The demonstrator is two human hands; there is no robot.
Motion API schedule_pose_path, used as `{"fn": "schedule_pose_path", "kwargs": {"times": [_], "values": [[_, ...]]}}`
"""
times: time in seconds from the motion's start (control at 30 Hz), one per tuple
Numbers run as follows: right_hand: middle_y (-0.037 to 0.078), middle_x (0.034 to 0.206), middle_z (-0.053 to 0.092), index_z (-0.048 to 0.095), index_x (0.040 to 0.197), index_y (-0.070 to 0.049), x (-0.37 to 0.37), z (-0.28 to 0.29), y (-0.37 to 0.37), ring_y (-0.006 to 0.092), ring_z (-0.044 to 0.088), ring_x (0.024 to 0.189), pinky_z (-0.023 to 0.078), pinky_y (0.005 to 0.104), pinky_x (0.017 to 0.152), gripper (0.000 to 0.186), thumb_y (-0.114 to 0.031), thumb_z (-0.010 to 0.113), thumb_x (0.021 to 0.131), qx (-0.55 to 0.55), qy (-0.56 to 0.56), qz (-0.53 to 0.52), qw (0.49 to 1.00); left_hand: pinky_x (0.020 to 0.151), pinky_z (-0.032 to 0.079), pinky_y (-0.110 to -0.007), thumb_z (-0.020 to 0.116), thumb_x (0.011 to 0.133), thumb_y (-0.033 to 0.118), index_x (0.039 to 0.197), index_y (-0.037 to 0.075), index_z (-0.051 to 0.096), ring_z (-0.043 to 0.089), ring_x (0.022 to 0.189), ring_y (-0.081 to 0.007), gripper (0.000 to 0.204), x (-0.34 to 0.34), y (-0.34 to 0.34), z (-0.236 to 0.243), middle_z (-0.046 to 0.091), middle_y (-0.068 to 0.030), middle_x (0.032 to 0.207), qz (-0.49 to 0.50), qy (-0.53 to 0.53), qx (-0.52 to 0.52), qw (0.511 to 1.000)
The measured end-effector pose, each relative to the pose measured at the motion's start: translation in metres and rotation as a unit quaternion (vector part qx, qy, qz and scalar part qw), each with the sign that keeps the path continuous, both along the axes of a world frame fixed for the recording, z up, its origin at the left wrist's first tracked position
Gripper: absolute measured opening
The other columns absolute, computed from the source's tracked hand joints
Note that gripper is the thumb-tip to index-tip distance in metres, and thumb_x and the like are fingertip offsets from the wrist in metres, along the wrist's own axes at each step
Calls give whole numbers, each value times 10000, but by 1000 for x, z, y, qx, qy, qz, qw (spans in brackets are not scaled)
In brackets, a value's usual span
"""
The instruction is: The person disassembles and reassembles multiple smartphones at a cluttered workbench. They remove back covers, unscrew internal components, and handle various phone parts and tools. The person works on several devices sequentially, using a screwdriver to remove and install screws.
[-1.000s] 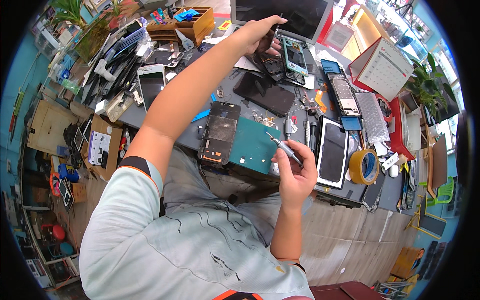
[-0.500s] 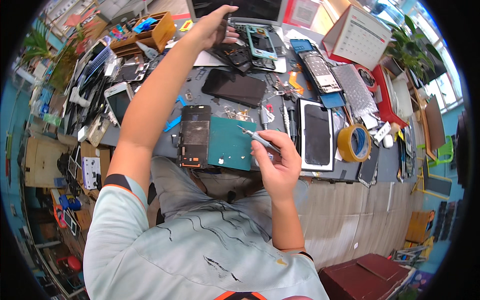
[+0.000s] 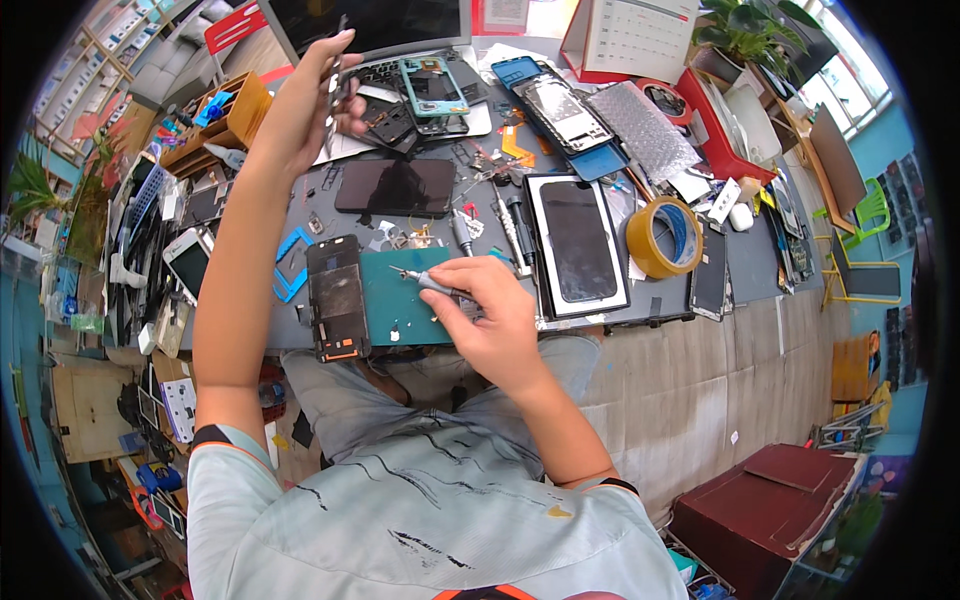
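My left hand (image 3: 318, 105) is raised over the far left of the desk, in front of the laptop. Its fingers are closed on a slim metal tool (image 3: 331, 125) that looks like tweezers. My right hand (image 3: 482, 315) grips a small grey screwdriver (image 3: 437, 284), its thin tip pointing left above a green mat (image 3: 385, 310). A few tiny bits lie on the mat. Against the mat's left edge rests an opened black phone part (image 3: 336, 300), with an orange strip at its lower end. Beyond them lies a dark phone (image 3: 395, 187), screen up.
A boxed phone (image 3: 573, 240) and yellow tape roll (image 3: 637, 238) sit on the right. Farther back are a laptop (image 3: 370, 25), teal phone frame (image 3: 433, 88), bubble wrap (image 3: 640, 125) and calendar (image 3: 640, 40). A wooden organizer (image 3: 245, 105) stands at the far left.
The whole view has shifted, so the desk things appear farther left. My left hand has drawn back leftward from the phone parts, and the metal tool shows clearly. My right hand still holds the screwdriver.
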State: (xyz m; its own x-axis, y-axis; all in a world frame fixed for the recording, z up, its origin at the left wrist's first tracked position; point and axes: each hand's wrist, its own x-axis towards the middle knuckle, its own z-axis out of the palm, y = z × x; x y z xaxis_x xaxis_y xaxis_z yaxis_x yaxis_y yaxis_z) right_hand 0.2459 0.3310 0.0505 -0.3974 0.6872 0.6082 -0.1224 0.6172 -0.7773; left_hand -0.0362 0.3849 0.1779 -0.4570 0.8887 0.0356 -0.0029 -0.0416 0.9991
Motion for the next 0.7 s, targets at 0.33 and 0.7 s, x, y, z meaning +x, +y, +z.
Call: {"fn": "schedule_pose_path", "kwargs": {"times": [0.33,0.7], "values": [[131,1058,695,701,1081,-3,-13,2,-6,330,671,951,548,435,809,227,-23,801,879,85,-85,-48,992,464,599,-354,391,1097,589,1571,-138,396,694,624,-228,867,47,-105,-19,689,-163,933,-182,-206,18,961],[152,1083,711,722,1130,-6,-20,-1,-8,352,694,961,560,442,823,261,-28,820,889,92,-113,-77,986,589,665,-453,381,1032,478,1590,-147,360,721,807,-387,839,101,-185,-67,622,-271,1201,-252,-459,69,849]]}}
